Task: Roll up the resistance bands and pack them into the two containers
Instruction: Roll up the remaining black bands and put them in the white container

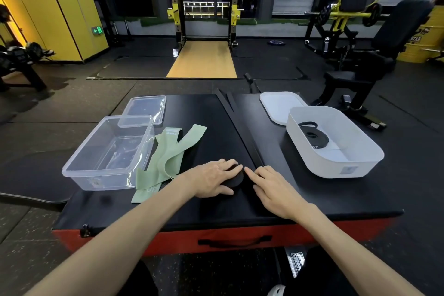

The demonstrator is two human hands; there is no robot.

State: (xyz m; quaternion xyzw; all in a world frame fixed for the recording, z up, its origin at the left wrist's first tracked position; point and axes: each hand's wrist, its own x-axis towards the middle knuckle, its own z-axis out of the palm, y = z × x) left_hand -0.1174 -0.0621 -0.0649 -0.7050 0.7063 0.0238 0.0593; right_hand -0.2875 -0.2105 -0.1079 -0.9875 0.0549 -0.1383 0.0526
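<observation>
You are in a gym. In front of you stands a yellow and black power rack [204, 2] with a wooden lifting platform [203, 59] at its foot. To your right there is a yellow weight machine [346, 5] with plates on it and a black padded seat [374, 55]. The floor [48, 108] is dark speckled rubber. On your left you see dumbbells on a rack [21, 53] beside a yellow wall [48, 2]. You work on a padded box [216, 235] with a black top and red sides.
</observation>
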